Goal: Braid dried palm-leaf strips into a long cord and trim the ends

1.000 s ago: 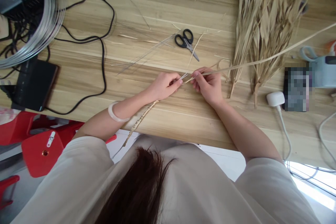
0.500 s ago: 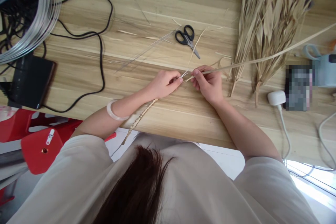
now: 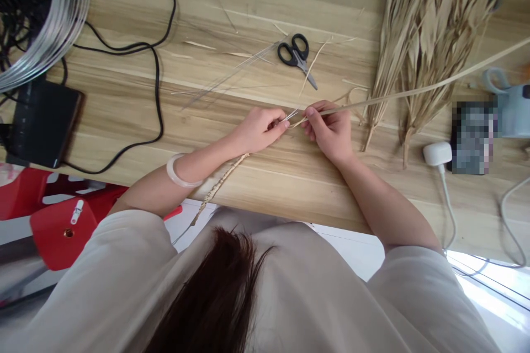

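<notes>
My left hand is closed around a thin stem wrapped in dried leaf. Its wrapped length trails from under that hand down over the table edge, ending in bare wire. Silvery wire ends poke out past my left fingertips. My right hand pinches a long, pale dried-leaf strip between thumb and fingers. One end of the strip reaches the wire ends by my left hand; the other runs off to the right. Black-handled scissors lie just beyond my hands.
Bundles of dried leaves lie at the back right. A white charger, a pixelated dark object and a light-blue cup are on the right. Coiled wire, black cables and a black box occupy the left.
The view has shifted slightly. Both hands stay nearly in place, keeping hold of the wrapped stem and the leaf strip.
</notes>
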### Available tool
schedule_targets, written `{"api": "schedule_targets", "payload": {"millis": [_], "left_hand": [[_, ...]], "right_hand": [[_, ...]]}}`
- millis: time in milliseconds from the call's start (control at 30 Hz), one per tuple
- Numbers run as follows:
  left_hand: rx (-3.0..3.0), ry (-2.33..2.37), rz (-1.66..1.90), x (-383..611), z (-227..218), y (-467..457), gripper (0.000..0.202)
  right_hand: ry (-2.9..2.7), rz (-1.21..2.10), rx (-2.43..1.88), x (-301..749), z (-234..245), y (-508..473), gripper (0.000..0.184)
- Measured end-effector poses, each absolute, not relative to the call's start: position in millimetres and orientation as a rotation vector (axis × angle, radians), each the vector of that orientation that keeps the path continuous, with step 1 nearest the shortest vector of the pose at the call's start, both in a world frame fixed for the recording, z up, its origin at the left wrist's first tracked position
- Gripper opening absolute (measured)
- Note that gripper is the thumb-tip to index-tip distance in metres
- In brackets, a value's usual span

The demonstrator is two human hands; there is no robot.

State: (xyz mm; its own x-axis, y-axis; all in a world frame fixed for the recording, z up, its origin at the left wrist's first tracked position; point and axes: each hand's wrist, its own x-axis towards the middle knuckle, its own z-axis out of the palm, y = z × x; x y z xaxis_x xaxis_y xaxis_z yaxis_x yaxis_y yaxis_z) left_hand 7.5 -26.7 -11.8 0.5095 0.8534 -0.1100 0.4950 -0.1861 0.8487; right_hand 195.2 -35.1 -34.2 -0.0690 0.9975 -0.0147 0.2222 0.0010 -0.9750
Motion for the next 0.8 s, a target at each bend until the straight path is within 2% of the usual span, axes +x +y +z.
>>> {"api": "schedule_targets", "payload": {"millis": [800], "left_hand": [[1.833,1.125,0.527,8.1,-12.9,-27.0,0.027]], "right_hand": [[-1.466,1.112,-1.371,196.6,-36.2,-35.9,0.037]]}}
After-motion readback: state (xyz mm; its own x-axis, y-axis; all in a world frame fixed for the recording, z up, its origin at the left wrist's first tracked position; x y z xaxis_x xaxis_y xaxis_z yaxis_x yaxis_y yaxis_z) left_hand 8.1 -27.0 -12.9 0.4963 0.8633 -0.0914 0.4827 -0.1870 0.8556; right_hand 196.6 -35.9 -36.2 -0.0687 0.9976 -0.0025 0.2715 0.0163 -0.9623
